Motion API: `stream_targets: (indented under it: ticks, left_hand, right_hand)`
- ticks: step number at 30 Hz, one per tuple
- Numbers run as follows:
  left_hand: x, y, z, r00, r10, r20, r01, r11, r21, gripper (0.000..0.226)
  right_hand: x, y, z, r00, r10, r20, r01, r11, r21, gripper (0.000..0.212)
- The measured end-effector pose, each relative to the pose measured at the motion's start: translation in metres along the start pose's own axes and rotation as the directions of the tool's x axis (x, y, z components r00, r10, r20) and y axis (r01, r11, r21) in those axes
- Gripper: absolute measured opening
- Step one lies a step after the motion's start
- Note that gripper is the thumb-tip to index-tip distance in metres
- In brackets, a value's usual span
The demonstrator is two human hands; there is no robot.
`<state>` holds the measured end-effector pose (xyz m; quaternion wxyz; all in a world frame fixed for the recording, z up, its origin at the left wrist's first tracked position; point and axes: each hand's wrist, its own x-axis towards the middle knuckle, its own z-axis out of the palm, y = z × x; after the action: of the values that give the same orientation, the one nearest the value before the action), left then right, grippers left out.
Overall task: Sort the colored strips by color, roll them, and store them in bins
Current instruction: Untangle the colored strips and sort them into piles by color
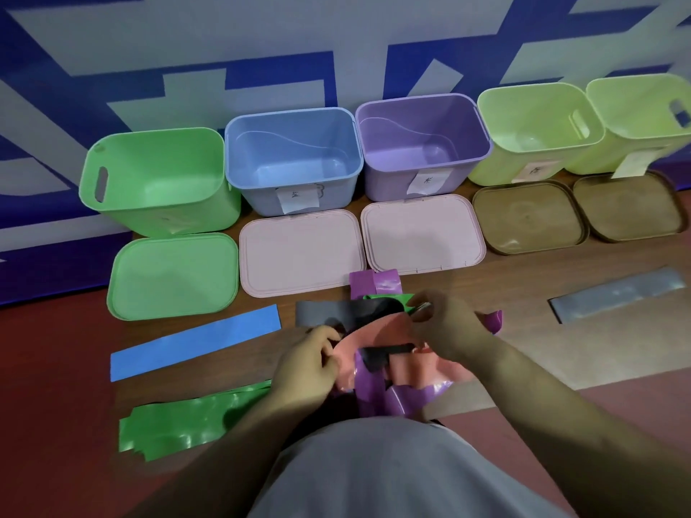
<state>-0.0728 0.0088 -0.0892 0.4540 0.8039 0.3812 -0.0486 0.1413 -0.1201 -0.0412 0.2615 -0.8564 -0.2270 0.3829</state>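
The sorting step is judged to be in hand: no rolled strip is seen anywhere, and none is seen in the bins. A tangled pile [374, 390] of pink, purple, black and green strips lies on the floor [523, 349] at the middle of the view, just ahead of the person's lap. The left hand [310, 364] is curled at nine o'clock of the pile, where a pink strip [377, 330] is pinched at its edge. The right hand [445, 327] is set at one o'clock of the pile, its fingertips pinched on a strip end [420, 307] whose colour, black or green, cannot be told. The hands are held apart, with the pile between them. Sorted pieces are laid flat: a blue strip [194, 342] at nine o'clock of the pile, green strips [187, 424] at eight o'clock, a grey strip [617, 293] at two o'clock. Along the wall at twelve o'clock are lined a green bin [168, 214], a blue bin [261, 196], a purple bin [385, 181] and yellow bins [501, 166], with lids [299, 252] laid in front. The next move is judged to call for the pinched end to be drawn free while the pile is held down, then laid beside its own colour.
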Motion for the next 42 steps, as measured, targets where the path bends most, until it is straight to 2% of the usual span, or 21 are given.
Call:
stream_targets:
  ticks: [4, 9, 13, 16, 20, 25, 29, 32, 36, 42]
  left_hand:
    - [-0.006, -0.002, -0.016, 0.998, 0.055, -0.034, -0.06, 0.987, -0.149, 0.038]
    - [-0.009, -0.004, -0.042, 0.995, 0.102, -0.016, -0.101, 0.938, -0.331, 0.046]
    - [-0.011, -0.006, -0.063, 0.991, 0.118, 0.07, -0.079, 0.909, -0.409, 0.045]
    - [-0.013, -0.018, -0.073, 0.976, 0.134, 0.171, -0.061, 0.925, -0.376, 0.036]
    - [-0.014, -0.026, -0.074, 0.948, 0.129, 0.29, -0.029, 0.944, -0.328, 0.023]
    - [-0.008, -0.014, -0.055, 0.913, 0.076, 0.401, 0.022, 0.972, -0.233, 0.038]
    - [0.008, 0.017, -0.034, 0.931, 0.017, 0.364, 0.033, 0.991, -0.132, 0.034]
    - [0.029, 0.051, -0.01, 0.967, -0.01, 0.255, 0.043, 0.991, -0.125, 0.029]
    - [0.067, 0.097, 0.03, 0.99, -0.029, 0.139, 0.047, 0.991, -0.127, 0.027]
    - [0.11, 0.171, 0.084, 0.998, 0.003, 0.058, -0.003, 1.0, -0.001, 0.029]
  right_hand:
    - [-0.014, -0.025, -0.013, 0.996, -0.057, -0.067, 0.055, 0.998, -0.034, 0.021]
    - [-0.04, -0.062, -0.022, 0.993, -0.116, 0.026, 0.114, 0.992, 0.058, 0.026]
    - [-0.056, -0.078, -0.019, 0.988, -0.116, 0.1, 0.085, 0.958, 0.274, 0.029]
    - [-0.06, -0.077, -0.013, 0.986, -0.094, 0.135, 0.035, 0.922, 0.385, 0.032]
    - [-0.062, -0.061, -0.012, 0.991, -0.095, 0.097, 0.05, 0.918, 0.392, 0.036]
    - [-0.056, -0.022, -0.036, 0.999, -0.032, 0.034, 0.012, 0.881, 0.474, 0.04]
    - [-0.042, 0.032, -0.078, 1.0, 0.028, 0.006, -0.027, 0.858, 0.513, 0.036]
    - [-0.034, 0.079, -0.109, 0.999, 0.045, 0.019, -0.048, 0.862, 0.505, 0.032]
    - [-0.028, 0.138, -0.144, 0.996, 0.085, 0.028, -0.09, 0.912, 0.401, 0.025]
    - [-0.034, 0.198, -0.169, 0.99, 0.062, -0.125, -0.035, 0.978, 0.206, 0.021]
